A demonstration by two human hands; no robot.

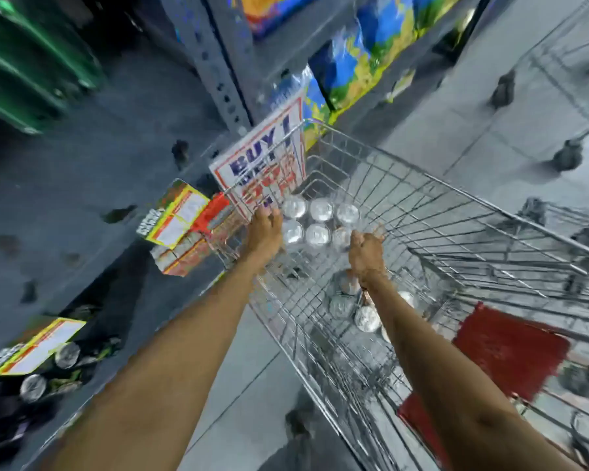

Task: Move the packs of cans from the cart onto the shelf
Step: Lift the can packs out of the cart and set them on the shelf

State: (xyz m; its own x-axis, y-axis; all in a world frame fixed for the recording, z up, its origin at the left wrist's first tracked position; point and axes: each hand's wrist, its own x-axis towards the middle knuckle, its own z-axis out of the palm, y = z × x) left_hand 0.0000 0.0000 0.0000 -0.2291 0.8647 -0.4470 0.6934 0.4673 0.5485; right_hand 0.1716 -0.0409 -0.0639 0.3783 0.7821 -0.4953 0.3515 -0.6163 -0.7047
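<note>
A plastic-wrapped pack of silver-topped cans (315,220) sits in the far end of the wire cart (422,212). My left hand (264,231) rests against the pack's left side and my right hand (366,248) is at its right side, fingers curled on the wrap. The picture is blurred, so the grip is unclear. More cans (366,317) lie lower in the cart, partly hidden by my right forearm. The grey shelf (92,171) stands to the left.
A "BUY 1" sign (262,168) hangs at the cart's far left corner. Packs with yellow price labels (179,217) and dark cans (34,385) sit on the shelf. The cart's red seat flap (504,351) is at the near right. Colourful bags (364,56) fill the far shelf.
</note>
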